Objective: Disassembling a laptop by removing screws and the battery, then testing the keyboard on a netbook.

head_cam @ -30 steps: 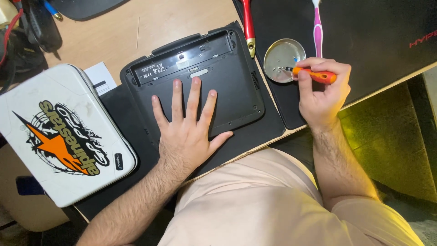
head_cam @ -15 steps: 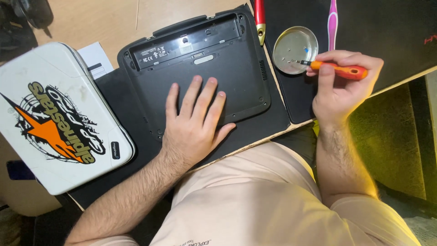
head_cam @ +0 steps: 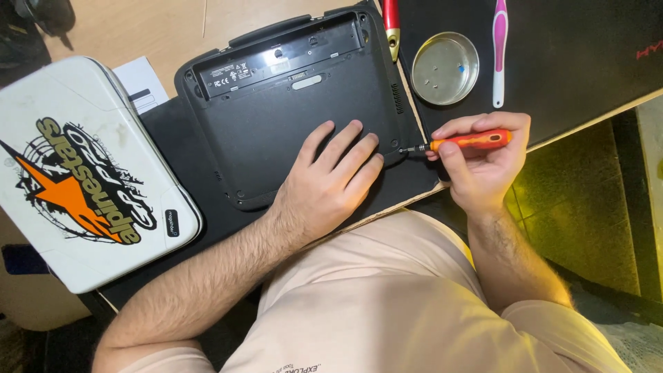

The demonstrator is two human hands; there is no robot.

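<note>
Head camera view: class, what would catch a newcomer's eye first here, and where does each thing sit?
In the middle lies a black laptop, underside up, with the left hand flat on it. At its right corner the right hand holds an orange screwdriver, tip against the casing. At far left rests a white case with an orange star graphic; above the screwdriver, a round metal dish sits beside a pink toothbrush.

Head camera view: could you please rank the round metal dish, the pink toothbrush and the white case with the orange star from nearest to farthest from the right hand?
From the right hand:
1. Pink toothbrush, straight above the hand; its lower end is nearly at the knuckles.
2. Round metal dish, above and slightly towards the laptop.
3. White case, far across, beyond the left forearm.
</note>
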